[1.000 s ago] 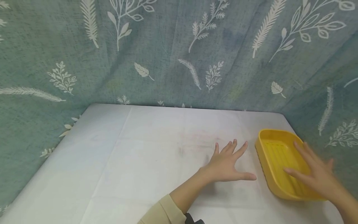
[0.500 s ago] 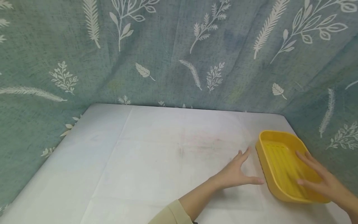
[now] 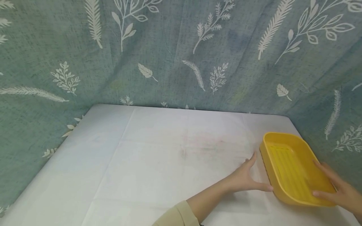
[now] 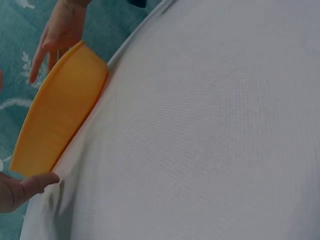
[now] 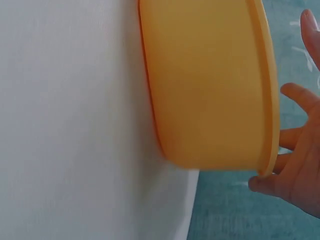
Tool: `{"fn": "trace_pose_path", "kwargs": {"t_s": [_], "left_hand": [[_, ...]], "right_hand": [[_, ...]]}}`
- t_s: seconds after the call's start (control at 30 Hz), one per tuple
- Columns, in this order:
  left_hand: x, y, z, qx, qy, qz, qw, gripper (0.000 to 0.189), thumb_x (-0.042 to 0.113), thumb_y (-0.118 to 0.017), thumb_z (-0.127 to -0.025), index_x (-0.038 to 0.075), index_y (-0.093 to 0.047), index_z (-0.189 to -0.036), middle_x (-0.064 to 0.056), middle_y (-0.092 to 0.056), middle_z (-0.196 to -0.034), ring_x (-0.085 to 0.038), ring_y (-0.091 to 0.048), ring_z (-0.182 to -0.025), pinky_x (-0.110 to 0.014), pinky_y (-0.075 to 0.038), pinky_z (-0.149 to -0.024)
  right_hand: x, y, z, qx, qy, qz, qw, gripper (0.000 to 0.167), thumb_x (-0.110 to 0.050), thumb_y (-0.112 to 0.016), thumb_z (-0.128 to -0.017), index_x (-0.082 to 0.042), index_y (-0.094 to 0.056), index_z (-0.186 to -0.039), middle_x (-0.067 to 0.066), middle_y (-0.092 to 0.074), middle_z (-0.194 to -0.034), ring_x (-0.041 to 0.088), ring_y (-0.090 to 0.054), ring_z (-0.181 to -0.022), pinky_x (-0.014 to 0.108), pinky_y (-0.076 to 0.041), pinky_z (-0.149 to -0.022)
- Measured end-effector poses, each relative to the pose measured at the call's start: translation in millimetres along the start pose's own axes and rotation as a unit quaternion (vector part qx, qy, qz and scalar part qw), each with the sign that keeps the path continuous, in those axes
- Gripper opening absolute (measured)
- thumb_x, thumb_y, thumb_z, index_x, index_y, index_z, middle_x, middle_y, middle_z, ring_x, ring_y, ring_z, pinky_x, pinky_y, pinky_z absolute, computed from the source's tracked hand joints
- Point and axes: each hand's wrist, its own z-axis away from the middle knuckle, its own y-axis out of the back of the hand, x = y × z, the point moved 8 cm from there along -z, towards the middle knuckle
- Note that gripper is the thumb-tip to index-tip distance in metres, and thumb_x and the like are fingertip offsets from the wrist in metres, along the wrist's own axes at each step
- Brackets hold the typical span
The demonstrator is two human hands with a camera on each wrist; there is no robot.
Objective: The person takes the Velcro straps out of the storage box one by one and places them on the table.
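Observation:
A yellow plastic tray (image 3: 299, 157) with rounded corners and a ribbed floor stands at the right side of the white-covered table. Close to its left wall is my left hand (image 3: 247, 180), fingers and thumb spread wide, the thumb tip right at the lower side. My right hand (image 3: 343, 191) is at the opposite rim, its index finger and thumb stretched over the inside. In the right wrist view the tray's outer wall (image 5: 210, 90) faces me, and several fingers of the right hand (image 5: 305, 155) overlap the rim, partly hidden behind it.
The white tablecloth (image 3: 147, 166) has creases and faint reddish stains near the middle. A green-blue curtain (image 3: 169, 56) with white leaf prints hangs behind and along both sides. The tray lies near the table's right edge.
My left hand has moved right toward the tray's left wall, turning so fewer fingers show. My right hand has shifted right and slightly down, from over the tray to its right rim.

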Motion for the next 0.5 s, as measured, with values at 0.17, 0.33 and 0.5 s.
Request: {"fn": "trace_pose_path", "kwargs": {"t_s": [0.17, 0.33, 0.5], "left_hand": [[-0.7, -3.5, -1.2, 0.021, 0.004, -0.003, 0.9998, 0.104, 0.046, -0.077, -0.068, 0.045, -0.004, -0.142, 0.002, -0.016, -0.152, -0.02, -0.016, -0.139, -0.048, -0.034, -0.102], [2.4, -10.8, -4.1, 0.029, -0.012, 0.011, 0.9995, 0.107, 0.044, -0.078, -0.068, 0.045, 0.0, -0.142, 0.001, -0.013, -0.152, -0.021, -0.012, -0.14, -0.046, -0.032, -0.104], [2.1, -17.0, -5.4, 0.031, -0.016, 0.014, 0.9993, 0.109, 0.041, -0.078, -0.068, 0.046, 0.003, -0.141, 0.0, -0.01, -0.153, -0.024, -0.01, -0.14, -0.048, -0.032, -0.104]], "right_hand": [[11.8, 0.0, 3.0, 0.035, 0.031, -0.018, 0.9988, 0.092, -0.018, -0.061, -0.088, -0.012, 0.011, -0.145, 0.008, 0.024, -0.148, 0.038, 0.031, -0.127, 0.071, 0.014, -0.09], [23.4, -2.1, 4.4, 0.054, 0.062, -0.026, 0.9963, 0.086, -0.011, -0.057, -0.09, -0.021, 0.008, -0.146, -0.046, -0.001, -0.12, -0.019, 0.014, -0.122, 0.019, 0.005, -0.11], [35.7, -5.0, -0.1, 0.036, 0.046, -0.039, 0.9976, 0.082, -0.015, -0.055, -0.092, -0.032, 0.006, -0.145, -0.042, 0.001, -0.129, -0.032, -0.003, -0.104, 0.001, 0.002, -0.097]]}}
